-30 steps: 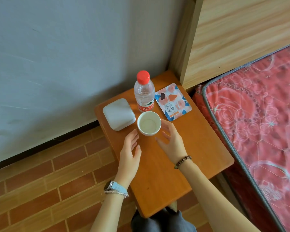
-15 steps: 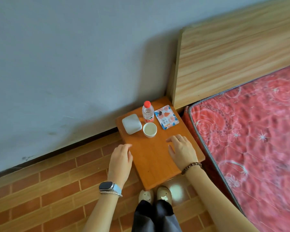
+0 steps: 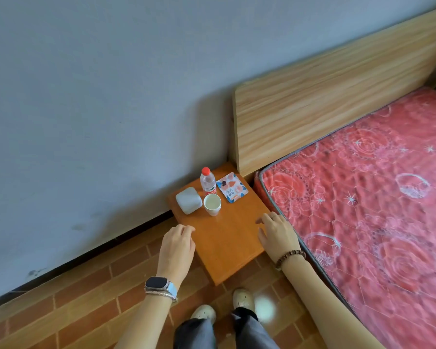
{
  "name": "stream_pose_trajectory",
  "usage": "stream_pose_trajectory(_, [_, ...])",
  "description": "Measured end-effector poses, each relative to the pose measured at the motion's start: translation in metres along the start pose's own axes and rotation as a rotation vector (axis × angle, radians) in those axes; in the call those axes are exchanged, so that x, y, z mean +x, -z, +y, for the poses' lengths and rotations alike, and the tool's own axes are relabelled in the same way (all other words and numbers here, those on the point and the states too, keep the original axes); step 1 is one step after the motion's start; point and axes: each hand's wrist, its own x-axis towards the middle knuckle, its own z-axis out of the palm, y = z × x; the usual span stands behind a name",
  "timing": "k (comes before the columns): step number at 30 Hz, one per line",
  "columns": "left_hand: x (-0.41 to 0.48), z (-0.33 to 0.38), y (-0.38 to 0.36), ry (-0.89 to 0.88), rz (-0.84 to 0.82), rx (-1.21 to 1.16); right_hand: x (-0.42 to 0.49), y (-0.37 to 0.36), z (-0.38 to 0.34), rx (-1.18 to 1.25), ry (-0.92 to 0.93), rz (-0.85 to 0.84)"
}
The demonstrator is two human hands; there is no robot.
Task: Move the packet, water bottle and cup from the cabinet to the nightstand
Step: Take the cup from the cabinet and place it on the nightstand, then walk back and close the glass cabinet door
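Both hands [image 3: 178, 245] empty; palms dn

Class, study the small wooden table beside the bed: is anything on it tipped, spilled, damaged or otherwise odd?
Nothing stands out. The bottle and cup stand upright, the packet lies flat, and a white box sits beside them on the table. No spill shows.

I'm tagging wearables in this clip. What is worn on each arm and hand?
Both forearms are bare, no sleeves. The left wrist carries a smartwatch with a dark rectangular face and pale blue strap, plus a thin silvery bracelet beside it. The right wrist has a brown beaded bracelet. A ring shows on one right finger.
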Motion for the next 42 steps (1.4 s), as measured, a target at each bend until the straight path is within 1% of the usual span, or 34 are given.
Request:
stream_pose_trajectory(5, [0.007, -0.013, 0.011, -0.113, -0.030, 0.022, -0.018, -0.001, -0.021, 0.015, -0.113, 0.023])
stream_pose_trajectory(15, [0.028, -0.046, 0.034, -0.421, -0.092, 0.052, -0.068, -0.010, -0.084, 0.046, -0.399, 0.192])
stream_pose_trajectory(22, [0.015, -0.019, 0.037, -0.632, -0.125, 0.014, -0.129, -0.001, -0.091, 0.083, -0.581, 0.282])
stream_pose_trajectory(25, [0.002, 0.004, 0.033, -0.762, -0.124, 0.007, -0.163, 0.007, -0.087, 0.090, -0.663, 0.342])
stream_pose_trajectory(28, [-0.016, 0.033, 0.028, -0.890, -0.131, -0.004, -0.207, 0.012, -0.082, 0.082, -0.751, 0.385])
stream_pose_trajectory(33, [-0.063, 0.085, 0.017, -1.130, -0.150, 0.011, -0.300, 0.012, -0.083, 0.091, -0.954, 0.470])
stream_pose_trajectory(37, [-0.125, 0.119, 0.008, -1.324, -0.173, 0.011, -0.387, -0.001, -0.094, 0.074, -1.114, 0.566])
stream_pose_trajectory(42, [-0.218, 0.137, 0.002, -1.544, -0.215, 0.004, -0.489, -0.027, -0.125, 0.099, -1.312, 0.603])
